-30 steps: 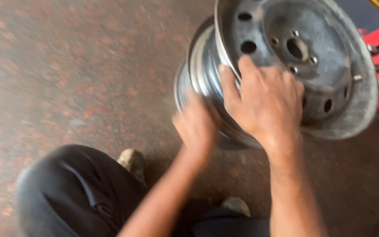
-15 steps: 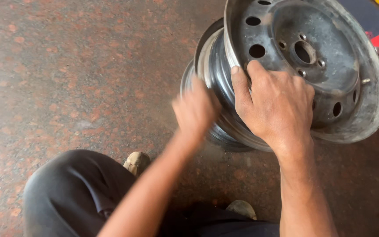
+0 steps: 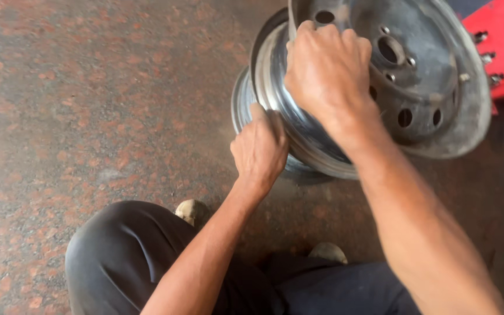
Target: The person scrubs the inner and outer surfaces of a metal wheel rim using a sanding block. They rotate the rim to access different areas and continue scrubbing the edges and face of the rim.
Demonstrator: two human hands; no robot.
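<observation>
A bare steel wheel rim [image 3: 433, 87] stands on its edge on the speckled stone floor, its holed face turned to the right. My right hand [image 3: 328, 70] grips the near top edge of the rim, fingers curled over the lip. My left hand [image 3: 261, 149] presses against the shiny barrel of the rim lower down; something small may be under the fingers, but I cannot make it out. I am crouched, with dark trousers [image 3: 118, 256] and both feet below the rim.
A red metal stand or tool rack [image 3: 500, 41] with several chrome pieces sits right behind the rim at the top right. Reddish speckled floor [image 3: 77, 105] spreads out to the left. My shoes [image 3: 192, 210] are close to the rim's base.
My left hand has slid along the rim's barrel and now looks still rather than blurred. My right hand keeps its grip on the rim edge. The view has shifted slightly.
</observation>
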